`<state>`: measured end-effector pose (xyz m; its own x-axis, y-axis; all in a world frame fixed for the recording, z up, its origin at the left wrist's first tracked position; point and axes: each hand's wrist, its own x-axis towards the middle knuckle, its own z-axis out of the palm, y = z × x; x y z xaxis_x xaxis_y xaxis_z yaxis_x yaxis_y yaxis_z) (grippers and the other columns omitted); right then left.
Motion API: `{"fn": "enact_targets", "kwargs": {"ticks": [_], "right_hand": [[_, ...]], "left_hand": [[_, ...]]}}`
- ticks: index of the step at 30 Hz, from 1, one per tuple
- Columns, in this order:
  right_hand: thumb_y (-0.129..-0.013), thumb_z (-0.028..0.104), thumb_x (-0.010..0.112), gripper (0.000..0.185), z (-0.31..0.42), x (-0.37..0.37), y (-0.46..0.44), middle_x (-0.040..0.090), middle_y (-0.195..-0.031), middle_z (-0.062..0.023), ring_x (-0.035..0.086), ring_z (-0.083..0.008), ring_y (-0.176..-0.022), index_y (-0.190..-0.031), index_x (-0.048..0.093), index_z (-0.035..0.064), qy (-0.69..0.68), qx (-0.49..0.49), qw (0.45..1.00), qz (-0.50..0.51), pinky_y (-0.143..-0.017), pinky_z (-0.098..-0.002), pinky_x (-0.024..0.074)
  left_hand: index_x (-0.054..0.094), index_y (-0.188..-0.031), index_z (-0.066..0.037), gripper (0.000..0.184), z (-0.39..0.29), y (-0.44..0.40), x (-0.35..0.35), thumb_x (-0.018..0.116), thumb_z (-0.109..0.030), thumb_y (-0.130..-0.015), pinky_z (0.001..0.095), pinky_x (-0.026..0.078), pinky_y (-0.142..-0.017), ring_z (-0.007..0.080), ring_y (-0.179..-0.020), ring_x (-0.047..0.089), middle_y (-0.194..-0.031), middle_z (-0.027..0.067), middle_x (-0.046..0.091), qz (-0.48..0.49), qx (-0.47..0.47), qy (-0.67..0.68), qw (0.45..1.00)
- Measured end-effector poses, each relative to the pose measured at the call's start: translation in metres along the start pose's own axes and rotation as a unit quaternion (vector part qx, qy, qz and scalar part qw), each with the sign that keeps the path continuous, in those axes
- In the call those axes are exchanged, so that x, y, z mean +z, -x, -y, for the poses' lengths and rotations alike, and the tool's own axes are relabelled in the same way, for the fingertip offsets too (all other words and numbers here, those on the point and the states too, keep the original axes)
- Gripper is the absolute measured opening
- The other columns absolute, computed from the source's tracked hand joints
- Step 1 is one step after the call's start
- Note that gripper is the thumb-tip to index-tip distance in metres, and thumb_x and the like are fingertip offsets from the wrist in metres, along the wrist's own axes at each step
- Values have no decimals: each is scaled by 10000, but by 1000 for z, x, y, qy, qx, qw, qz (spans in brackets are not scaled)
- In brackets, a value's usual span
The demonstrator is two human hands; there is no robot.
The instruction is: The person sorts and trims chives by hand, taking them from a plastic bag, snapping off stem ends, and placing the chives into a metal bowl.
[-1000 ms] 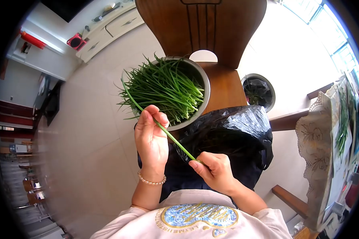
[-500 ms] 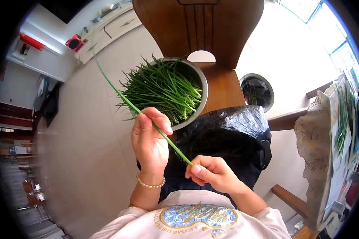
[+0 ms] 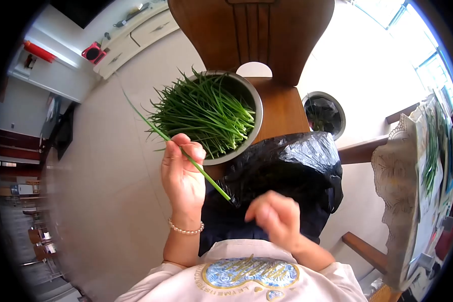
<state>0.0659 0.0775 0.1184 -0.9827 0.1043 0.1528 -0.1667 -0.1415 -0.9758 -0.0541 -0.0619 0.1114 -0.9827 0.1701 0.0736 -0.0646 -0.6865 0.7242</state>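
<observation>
A single long green stalk [image 3: 206,177] is pinched between the thumb and fingers of my left hand [image 3: 182,171], its leafy tip pointing up and left and its lower end free. To the right of that end, my right hand [image 3: 277,217] is apart from the stalk; motion blurs its curled fingers, and whether it holds anything is hidden. Beyond my left hand, a metal bowl [image 3: 259,108] holds a heap of green stalks [image 3: 206,113]. A black plastic bag [image 3: 307,151] lies over my lap, below and right of the bowl.
The bowl rests on a wooden chair [image 3: 282,108]. Behind it to the right, a bin [image 3: 340,113] lined with dark plastic stands on the floor. At the right is a table with a lace-edged cloth [image 3: 395,176] and more green stalks [image 3: 432,151]. A white cabinet [image 3: 131,48] stands at the upper left.
My right hand has let go of the stalk's lower end and moved to the right. My left hand has shifted slightly left, still holding the stalk.
</observation>
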Motion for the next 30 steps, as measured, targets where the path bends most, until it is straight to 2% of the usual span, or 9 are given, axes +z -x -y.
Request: {"fn": "enact_targets", "kwargs": {"ticks": [2,7,13,16,18,21,24,26,30], "right_hand": [[-890,144,448,201,-4,-11,-4,427,-575,44,363,-18,-487,-934,561,-17,-268,177,946,-39,-442,-165,286],[-867,165,456,205,28,-86,-35,355,-547,61,282,-20,-442,-856,559,-12,15,-26,937,-348,-407,-177,204],[-843,188,452,244,-21,-247,-100,421,-547,21,385,-59,-490,-889,581,-14,230,-23,897,-377,-452,-196,308],[-868,280,469,370,-73,-308,-102,622,-880,-109,564,-173,-861,-1068,553,-19,435,11,820,-372,-769,-290,435],[-864,335,479,440,-67,-300,-97,594,-1058,-132,512,-215,-1039,-1121,527,-19,393,29,830,-395,-908,-337,365],[-873,306,463,394,-48,-264,-81,621,-956,-130,557,-193,-934,-1068,554,-24,232,-39,856,-460,-856,-312,394],[-895,228,413,294,0,-155,-53,599,-778,-65,561,-149,-764,-933,575,-15,121,-14,923,-364,-760,-280,420],[-829,106,522,164,17,-101,-31,594,-817,-95,577,-188,-782,-956,565,11,230,-45,962,-136,-758,-289,435],[-849,119,519,164,5,-34,-3,572,-764,-89,570,-189,-685,-979,527,19,61,91,994,19,-623,-295,452]], "left_hand": [[496,-980,-14,242,2,4,-1,394,-227,-928,242,359,-633,125,-669,441,-665,39,512,8,-1,-12,1000],[483,-986,8,296,2,18,8,372,-262,-932,253,361,-592,138,-622,455,-661,63,527,43,37,-102,993],[490,-944,12,303,4,25,24,340,-251,-941,240,398,-575,142,-580,475,-666,91,543,87,55,-137,985],[495,-928,13,312,6,27,29,336,-255,-941,248,428,-538,146,-553,502,-653,92,540,92,62,-165,980],[496,-924,13,316,4,34,26,335,-259,-941,255,445,-539,154,-542,515,-653,95,541,110,45,-193,974],[497,-922,17,325,9,35,30,340,-267,-939,259,466,-565,167,-557,546,-666,107,557,107,22,-216,970],[514,-908,9,332,21,36,39,358,-284,-932,263,452,-636,170,-654,567,-744,113,578,113,8,-243,963],[540,-879,1,333,33,35,43,366,-278,-932,264,421,-690,165,-776,545,-820,108,578,164,42,-303,938],[581,-895,8,335,49,48,57,387,-264,-920,291,365,-824,186,-938,478,-1051,144,514,182,-9,-317,931]]}}
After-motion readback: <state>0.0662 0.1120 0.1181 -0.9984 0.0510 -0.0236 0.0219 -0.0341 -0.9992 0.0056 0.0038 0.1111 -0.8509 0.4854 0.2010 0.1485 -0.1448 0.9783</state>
